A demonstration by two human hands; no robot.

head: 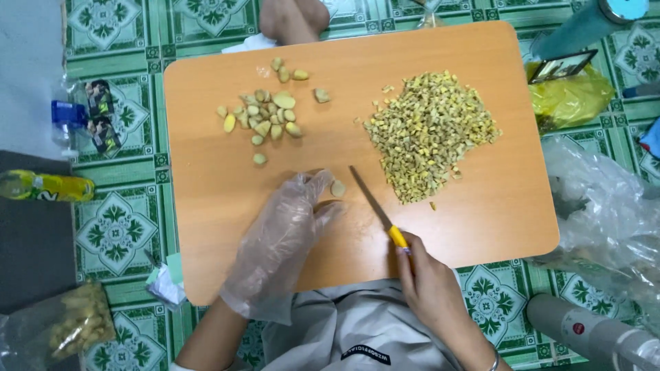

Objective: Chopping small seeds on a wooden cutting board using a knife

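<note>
My left hand (282, 240), in a loose clear plastic glove, rests on an orange board (227, 199) and pinches a small ginger slice (337, 187) at its fingertips. My right hand (430, 282) grips a small knife (375, 206) by its yellow handle, blade angled up-left beside that slice. A scatter of ginger slices (265, 117) lies at the board's upper left. A large pile of diced ginger (430, 134) sits on the right half.
Green patterned mat under the board. Bottles (45, 185) lie at left, a bag of ginger pieces (75, 323) at bottom left, crumpled clear plastic (605, 213) at right, a yellow bag (570, 96) top right. Another person's foot (292, 19) is at the top edge.
</note>
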